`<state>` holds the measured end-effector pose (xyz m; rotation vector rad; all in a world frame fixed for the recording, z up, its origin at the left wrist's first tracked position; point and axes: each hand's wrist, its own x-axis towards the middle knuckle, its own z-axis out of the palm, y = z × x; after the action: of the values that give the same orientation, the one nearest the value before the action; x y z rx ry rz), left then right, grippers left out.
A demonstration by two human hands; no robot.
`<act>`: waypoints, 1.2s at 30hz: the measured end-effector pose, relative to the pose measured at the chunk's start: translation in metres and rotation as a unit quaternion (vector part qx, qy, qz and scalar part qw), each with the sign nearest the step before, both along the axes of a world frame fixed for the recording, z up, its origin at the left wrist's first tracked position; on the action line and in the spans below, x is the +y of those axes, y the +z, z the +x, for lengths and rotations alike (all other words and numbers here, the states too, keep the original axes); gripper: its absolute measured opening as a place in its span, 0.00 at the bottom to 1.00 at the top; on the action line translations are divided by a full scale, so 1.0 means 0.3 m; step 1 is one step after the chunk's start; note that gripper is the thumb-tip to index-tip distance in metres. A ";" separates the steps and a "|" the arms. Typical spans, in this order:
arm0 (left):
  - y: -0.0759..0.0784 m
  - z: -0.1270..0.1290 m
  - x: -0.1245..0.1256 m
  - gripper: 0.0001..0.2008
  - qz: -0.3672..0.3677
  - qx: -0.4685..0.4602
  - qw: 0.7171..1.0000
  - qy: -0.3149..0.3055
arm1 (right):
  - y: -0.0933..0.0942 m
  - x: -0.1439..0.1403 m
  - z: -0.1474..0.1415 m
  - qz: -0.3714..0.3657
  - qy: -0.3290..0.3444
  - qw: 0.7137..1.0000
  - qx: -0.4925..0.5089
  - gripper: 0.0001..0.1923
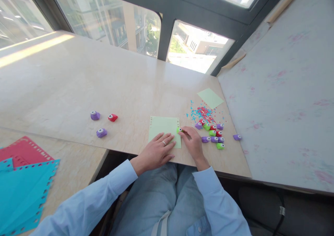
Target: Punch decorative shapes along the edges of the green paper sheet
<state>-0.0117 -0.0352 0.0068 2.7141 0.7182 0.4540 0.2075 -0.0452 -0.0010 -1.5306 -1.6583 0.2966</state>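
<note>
Two hands at the green sheet [163, 129]: left hand [156, 152] lies flat, fingers spread, pinning its near edge. Right hand [192, 142] pinches a green punch [179, 130] between fingertips at the sheet's right edge. More punches [213, 134] cluster just beyond the right knuckles.

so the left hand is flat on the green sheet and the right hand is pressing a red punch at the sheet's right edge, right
Not quite: the punch under the right hand is green, not red, as the head view shows. The rest holds: the left hand lies flat on the green sheet, and the right hand works at the sheet's right edge.
</note>
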 end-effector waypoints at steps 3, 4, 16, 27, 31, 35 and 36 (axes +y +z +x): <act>0.011 0.003 0.009 0.24 -0.008 0.009 1.000 0.003 | -0.001 -0.003 0.001 0.002 0.002 1.000 0.004 0.09; 0.013 0.003 0.011 0.24 -0.011 0.008 1.000 0.003 | -0.001 -0.005 0.001 0.002 0.001 1.000 0.005 0.09; 0.001 -0.002 0.005 0.23 -0.013 -0.013 1.000 0.000 | 0.020 -0.029 -0.001 0.014 -0.013 1.000 0.007 0.07; 0.021 -0.005 0.009 0.21 -0.009 -0.034 0.999 0.000 | 0.031 -0.042 -0.009 0.010 -0.020 0.999 -0.028 0.08; 0.024 -0.006 0.010 0.20 -0.015 -0.044 0.999 0.002 | 0.033 -0.042 -0.012 -0.001 -0.025 0.999 -0.047 0.09; 0.023 -0.005 0.008 0.20 -0.016 -0.040 0.999 0.002 | 0.037 -0.039 -0.019 0.010 -0.035 0.996 -0.078 0.10; 0.022 -0.004 0.008 0.20 -0.016 -0.039 0.999 0.003 | 0.039 -0.038 -0.021 0.011 -0.039 0.996 -0.084 0.10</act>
<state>-0.0130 -0.0329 0.0133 2.6496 0.7061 0.5420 0.2012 -0.0566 0.0106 -1.6362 -1.7190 0.1095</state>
